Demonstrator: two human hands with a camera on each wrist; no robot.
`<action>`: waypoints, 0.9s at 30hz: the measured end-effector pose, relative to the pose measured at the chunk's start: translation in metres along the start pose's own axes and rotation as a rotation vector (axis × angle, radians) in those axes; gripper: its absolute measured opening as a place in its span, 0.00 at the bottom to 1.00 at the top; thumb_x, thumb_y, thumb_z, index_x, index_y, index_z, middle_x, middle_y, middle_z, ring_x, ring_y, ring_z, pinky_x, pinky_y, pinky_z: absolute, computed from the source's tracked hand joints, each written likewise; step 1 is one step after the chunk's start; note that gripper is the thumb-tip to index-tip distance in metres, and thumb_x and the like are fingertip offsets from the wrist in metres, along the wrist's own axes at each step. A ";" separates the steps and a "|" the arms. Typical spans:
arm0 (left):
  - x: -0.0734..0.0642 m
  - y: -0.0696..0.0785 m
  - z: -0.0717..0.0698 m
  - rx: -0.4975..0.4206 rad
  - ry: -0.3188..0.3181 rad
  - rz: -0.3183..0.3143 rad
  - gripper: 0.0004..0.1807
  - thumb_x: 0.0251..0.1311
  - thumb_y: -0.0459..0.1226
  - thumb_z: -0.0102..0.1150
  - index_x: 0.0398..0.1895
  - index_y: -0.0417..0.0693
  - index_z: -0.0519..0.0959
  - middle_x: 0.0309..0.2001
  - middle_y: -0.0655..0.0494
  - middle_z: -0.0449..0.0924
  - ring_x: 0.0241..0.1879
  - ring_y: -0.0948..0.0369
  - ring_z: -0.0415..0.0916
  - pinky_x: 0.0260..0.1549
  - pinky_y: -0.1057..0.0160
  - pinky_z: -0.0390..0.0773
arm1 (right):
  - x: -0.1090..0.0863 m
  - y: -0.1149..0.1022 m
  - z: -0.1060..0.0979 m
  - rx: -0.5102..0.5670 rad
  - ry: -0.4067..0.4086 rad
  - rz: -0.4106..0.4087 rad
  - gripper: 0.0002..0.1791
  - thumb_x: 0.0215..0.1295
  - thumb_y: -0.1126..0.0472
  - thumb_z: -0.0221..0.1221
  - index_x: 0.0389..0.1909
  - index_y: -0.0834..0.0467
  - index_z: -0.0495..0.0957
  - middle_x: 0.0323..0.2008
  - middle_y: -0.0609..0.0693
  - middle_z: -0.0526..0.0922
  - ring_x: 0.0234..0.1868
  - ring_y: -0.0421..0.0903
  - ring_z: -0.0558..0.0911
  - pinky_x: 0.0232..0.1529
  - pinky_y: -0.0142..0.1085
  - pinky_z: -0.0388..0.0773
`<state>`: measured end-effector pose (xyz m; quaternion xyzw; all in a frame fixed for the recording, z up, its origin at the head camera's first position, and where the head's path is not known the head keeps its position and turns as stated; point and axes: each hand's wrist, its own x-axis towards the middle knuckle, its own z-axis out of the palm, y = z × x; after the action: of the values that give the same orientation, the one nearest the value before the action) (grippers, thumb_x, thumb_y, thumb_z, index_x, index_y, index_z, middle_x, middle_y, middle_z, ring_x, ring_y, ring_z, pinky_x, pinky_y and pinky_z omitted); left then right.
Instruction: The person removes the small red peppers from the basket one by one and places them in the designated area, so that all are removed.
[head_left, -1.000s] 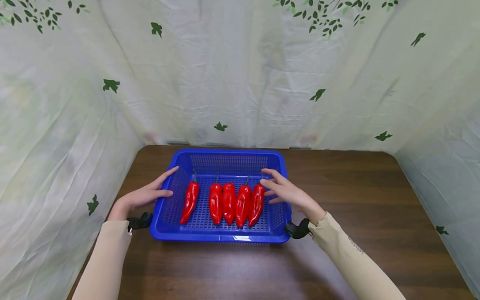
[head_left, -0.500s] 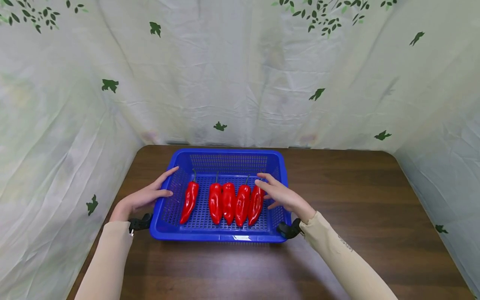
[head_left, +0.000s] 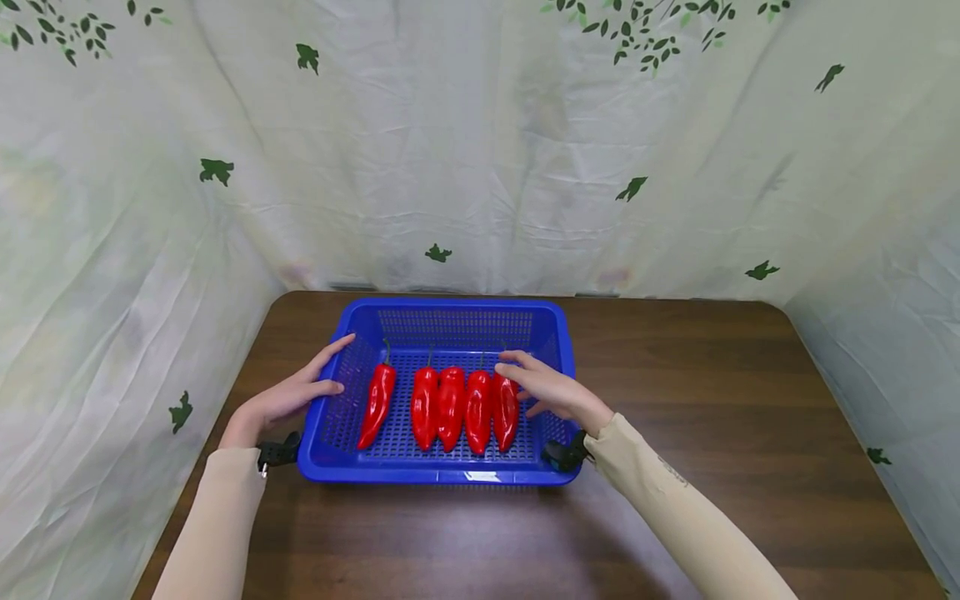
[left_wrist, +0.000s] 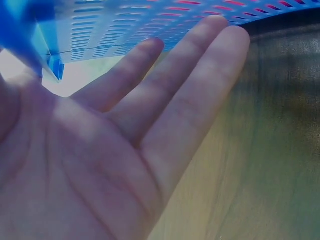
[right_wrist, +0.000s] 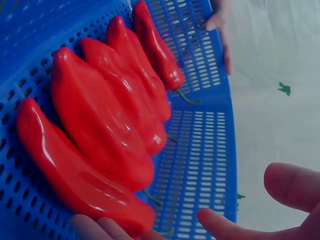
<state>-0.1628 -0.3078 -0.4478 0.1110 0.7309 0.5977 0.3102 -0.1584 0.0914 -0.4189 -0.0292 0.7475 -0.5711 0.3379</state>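
Observation:
Several glossy red chili peppers (head_left: 451, 408) lie in a blue plastic basket (head_left: 442, 477). My left hand (head_left: 285, 396) rests at the basket's left rim, thumb over the edge. In the left wrist view its fingers (left_wrist: 195, 100) stretch out nearly straight along the outside of the slotted wall. My right hand (head_left: 555, 392) hovers inside the basket's right part, fingers spread, over the stem end of the rightmost pepper (head_left: 506, 417). Seen from the right wrist, fingertips overlap the lower end of that nearest pepper (right_wrist: 85, 175), while thumb and index finger stand apart from it.
The basket sits on a brown wooden table (head_left: 712, 400), near its back edge. A pale curtain (head_left: 480, 150) with leaf prints hangs behind and at both sides. One pepper (head_left: 377, 407) lies apart at the left of the row, its green stem pointing to the back.
My right hand has moved left, from beside the rightmost pepper to over its stem end. The left hand keeps its place at the basket's left rim, and the peppers lie in the same row.

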 end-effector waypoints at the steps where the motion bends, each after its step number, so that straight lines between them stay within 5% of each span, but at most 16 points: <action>1: 0.000 0.000 0.000 0.000 0.001 0.002 0.43 0.69 0.33 0.47 0.76 0.65 0.35 0.73 0.34 0.32 0.63 0.28 0.53 0.47 0.43 0.75 | 0.001 0.000 0.001 -0.002 -0.005 -0.001 0.31 0.73 0.51 0.46 0.72 0.59 0.55 0.67 0.62 0.61 0.61 0.69 0.65 0.52 0.63 0.68; 9: 0.001 -0.002 0.000 0.022 0.023 0.007 0.42 0.68 0.33 0.47 0.76 0.64 0.36 0.72 0.34 0.33 0.61 0.29 0.56 0.46 0.44 0.76 | 0.013 0.002 0.009 -0.070 0.011 0.021 0.27 0.71 0.54 0.48 0.68 0.57 0.63 0.67 0.58 0.63 0.65 0.60 0.63 0.52 0.66 0.67; 27: 0.002 -0.003 0.000 0.092 0.071 0.009 0.41 0.68 0.35 0.48 0.76 0.64 0.38 0.73 0.35 0.33 0.60 0.28 0.58 0.41 0.45 0.79 | 0.034 0.009 0.014 -0.091 0.040 0.090 0.29 0.64 0.64 0.53 0.68 0.56 0.65 0.68 0.60 0.60 0.64 0.61 0.63 0.52 0.63 0.68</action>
<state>-0.1632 -0.3077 -0.4515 0.1071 0.7677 0.5684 0.2757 -0.1743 0.0677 -0.4445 0.0006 0.7799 -0.5211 0.3466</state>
